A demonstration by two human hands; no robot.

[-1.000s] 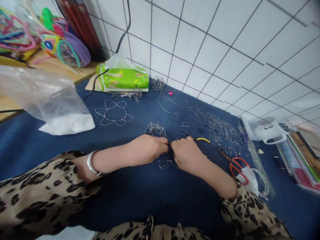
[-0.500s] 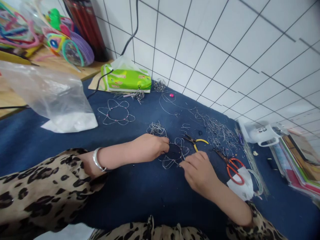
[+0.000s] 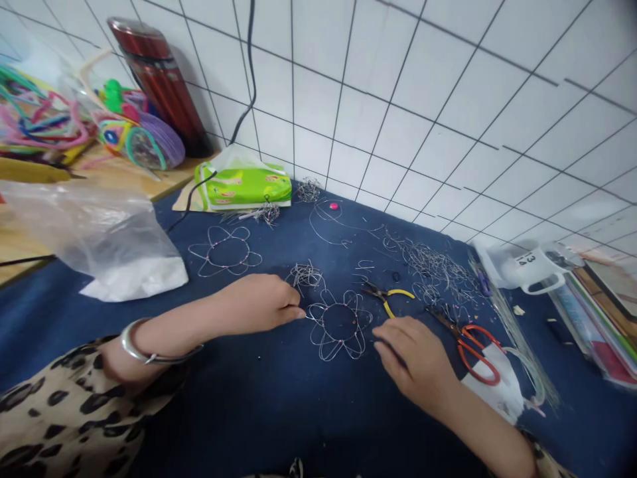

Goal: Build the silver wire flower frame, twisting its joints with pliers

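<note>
A flower-shaped wire frame (image 3: 341, 341), with looped petals around a ring dotted with small pink beads, lies on the dark blue cloth. My left hand (image 3: 271, 302) pinches the tip of its left petal between thumb and forefinger. To the right of the frame, my right hand (image 3: 415, 362) has thumb and forefinger apart, holding nothing I can see. Yellow-handled pliers (image 3: 387, 296) lie just beyond the right fingers. Behind the frame is a bundle of bent wire pieces (image 3: 304, 273). A second wire flower (image 3: 226, 252) lies farther left.
Orange-handled scissors (image 3: 478, 355) rest on white paper at right, near scattered wire scraps (image 3: 432, 262). A green tissue pack (image 3: 243, 187) and plastic bag (image 3: 134, 245) are at left. A red thermos (image 3: 164, 86) stands against the tiled wall. A white mug (image 3: 527, 269) lies at right.
My left hand has moved left from the top of the wire flower to its left petal. My right hand has drawn away from the frame and opened. The view has tilted up.
</note>
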